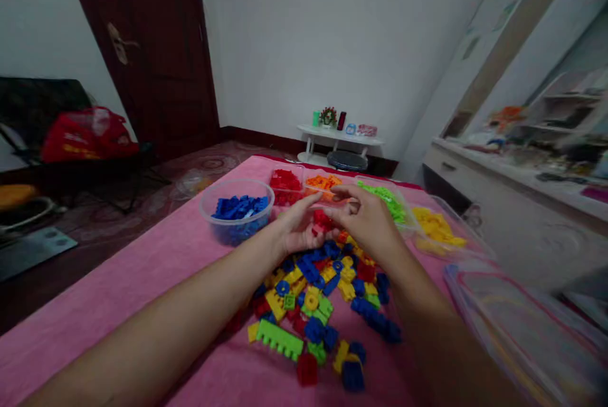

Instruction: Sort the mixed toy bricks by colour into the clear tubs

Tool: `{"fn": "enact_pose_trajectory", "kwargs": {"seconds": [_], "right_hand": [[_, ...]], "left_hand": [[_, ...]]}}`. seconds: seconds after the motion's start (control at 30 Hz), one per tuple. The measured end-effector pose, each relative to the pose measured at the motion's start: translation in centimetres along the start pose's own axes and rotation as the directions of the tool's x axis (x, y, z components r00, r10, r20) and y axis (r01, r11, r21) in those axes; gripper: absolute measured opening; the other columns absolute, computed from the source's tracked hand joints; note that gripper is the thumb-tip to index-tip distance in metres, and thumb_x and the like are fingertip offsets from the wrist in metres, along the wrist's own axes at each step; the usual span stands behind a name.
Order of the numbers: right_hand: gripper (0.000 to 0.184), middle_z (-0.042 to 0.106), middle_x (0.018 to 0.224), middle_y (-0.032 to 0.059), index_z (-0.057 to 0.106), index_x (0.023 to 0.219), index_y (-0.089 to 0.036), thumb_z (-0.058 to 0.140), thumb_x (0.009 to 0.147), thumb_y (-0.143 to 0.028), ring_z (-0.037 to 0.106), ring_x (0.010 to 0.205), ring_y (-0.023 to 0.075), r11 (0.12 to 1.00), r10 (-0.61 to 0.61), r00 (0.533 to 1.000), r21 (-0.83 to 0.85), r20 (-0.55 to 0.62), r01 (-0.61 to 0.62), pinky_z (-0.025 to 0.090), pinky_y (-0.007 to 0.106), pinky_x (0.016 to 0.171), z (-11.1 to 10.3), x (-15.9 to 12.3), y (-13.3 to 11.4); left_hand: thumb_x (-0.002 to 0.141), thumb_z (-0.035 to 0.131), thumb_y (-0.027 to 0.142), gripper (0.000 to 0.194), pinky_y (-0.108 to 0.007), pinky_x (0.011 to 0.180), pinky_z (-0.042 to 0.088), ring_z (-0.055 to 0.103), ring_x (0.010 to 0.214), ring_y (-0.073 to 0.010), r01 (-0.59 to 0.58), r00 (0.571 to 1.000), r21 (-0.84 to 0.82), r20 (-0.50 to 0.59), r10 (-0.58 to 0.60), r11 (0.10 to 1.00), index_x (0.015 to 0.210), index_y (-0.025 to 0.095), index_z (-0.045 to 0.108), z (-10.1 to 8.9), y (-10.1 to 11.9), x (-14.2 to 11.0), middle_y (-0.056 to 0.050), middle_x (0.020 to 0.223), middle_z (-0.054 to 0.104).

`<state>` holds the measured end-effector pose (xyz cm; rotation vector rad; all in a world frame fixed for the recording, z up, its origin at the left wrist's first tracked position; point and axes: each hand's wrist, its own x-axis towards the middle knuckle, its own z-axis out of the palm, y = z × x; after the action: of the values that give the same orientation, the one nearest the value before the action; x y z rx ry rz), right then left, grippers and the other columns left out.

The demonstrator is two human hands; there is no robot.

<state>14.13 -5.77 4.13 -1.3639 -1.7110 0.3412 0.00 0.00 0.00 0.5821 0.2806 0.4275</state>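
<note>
In the head view, the red block [323, 220] you have up is small and solid-coloured, its outline softened by blur. It sits above the counter [156, 261], between your two hands: your left hand [304, 230], palm turned up, grasps it in curled fingers, while your right hand [363, 211] bends in from the other side, thumb close to it; you cannot tell whether that one grips anything. Below lies a pile of mixed blocks [311, 299]. Near the counter's left edge, a round clear bowl [206, 211] holds blue blocks [241, 206]. Toward the far edge, clear boxes hold red pieces [285, 179] and orange pieces [323, 181]; green pieces [387, 199] and yellow pieces [437, 228] fill boxes toward the right edge.
</note>
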Motion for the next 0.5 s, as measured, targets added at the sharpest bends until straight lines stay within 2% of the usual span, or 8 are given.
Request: {"fn": "enact_pose_trajectory", "kwargs": {"seconds": [0.17, 0.23, 0.3, 0.37, 0.43, 0.5], "right_hand": [[0.023, 0.067, 0.073, 0.0049, 0.072, 0.087, -0.013, 0.062, 0.073, -0.029, 0.052, 0.053, 0.0113, 0.999, -0.018, 0.997, -0.044, -0.08, 0.014, 0.039, 0.023, 0.05, -1.1, 0.0, -0.2], [0.023, 0.066, 0.067, 0.0041, 0.072, 0.086, -0.014, 0.061, 0.074, -0.03, 0.053, 0.052, 0.012, 1.0, -0.013, 0.991, -0.024, -0.132, 0.01, 0.039, 0.024, 0.049, -1.8, 0.1, -0.1], [0.023, 0.066, 0.066, 0.004, 0.072, 0.085, -0.014, 0.06, 0.075, -0.03, 0.054, 0.052, 0.0124, 1.0, -0.01, 0.982, 0.007, -0.191, 0.012, 0.04, 0.024, 0.049, -2.3, 0.3, 0.0], [0.022, 0.065, 0.064, 0.0038, 0.072, 0.083, -0.013, 0.061, 0.074, -0.03, 0.053, 0.052, 0.0123, 0.999, 0.005, 0.97, 0.036, -0.244, 0.004, 0.039, 0.023, 0.048, -2.8, 0.3, 0.0], [0.022, 0.064, 0.062, 0.0034, 0.072, 0.081, -0.013, 0.062, 0.073, -0.03, 0.053, 0.051, 0.0121, 0.998, 0.02, 0.962, 0.055, -0.272, -0.005, 0.039, 0.023, 0.047, -3.0, 0.4, 0.0], [0.021, 0.064, 0.061, 0.003, 0.072, 0.08, -0.013, 0.062, 0.073, -0.03, 0.053, 0.05, 0.012, 0.998, 0.027, 0.961, 0.06, -0.275, -0.011, 0.039, 0.023, 0.047, -3.1, 0.4, 0.1]], "left_hand": [[0.087, 0.049, 0.022, 0.014, -0.009, 0.03, 0.029, 0.052, 0.045, -0.0077, -0.05, 0.983, 0.03, -0.176, 0.055, 0.998, 0.09, 0.012, 0.058, 1.5, 0.2, -0.5, -0.006, 0.068, 0.06], [0.088, 0.046, 0.02, 0.015, -0.009, 0.03, 0.027, 0.049, 0.044, -0.0064, -0.112, 0.962, 0.023, -0.249, 0.114, 0.993, 0.087, 0.011, 0.057, 2.0, 1.1, -0.7, -0.006, 0.068, 0.058], [0.089, 0.044, 0.021, 0.016, -0.009, 0.033, 0.031, 0.051, 0.049, -0.0076, -0.228, 0.915, 0.013, -0.339, 0.218, 0.974, 0.084, 0.011, 0.055, 2.5, 2.6, -0.6, -0.007, 0.068, 0.057], [0.089, 0.045, 0.023, 0.015, -0.013, 0.04, 0.041, 0.053, 0.054, -0.0096, -0.374, 0.815, 0.039, -0.464, 0.348, 0.927, 0.081, 0.012, 0.053, 2.6, 4.8, -0.2, -0.006, 0.066, 0.055], [0.088, 0.046, 0.023, 0.011, -0.018, 0.051, 0.049, 0.053, 0.056, -0.0101, -0.504, 0.641, 0.142, -0.599, 0.479, 0.852, 0.081, 0.016, 0.05, 2.5, 7.4, 0.7, -0.002, 0.064, 0.052], [0.088, 0.045, 0.024, 0.009, -0.022, 0.058, 0.051, 0.052, 0.057, -0.0105, -0.506, 0.482, 0.305, -0.676, 0.558, 0.807, 0.084, 0.018, 0.05, 2.0, 9.7, 1.7, 0.0, 0.065, 0.051]]}}
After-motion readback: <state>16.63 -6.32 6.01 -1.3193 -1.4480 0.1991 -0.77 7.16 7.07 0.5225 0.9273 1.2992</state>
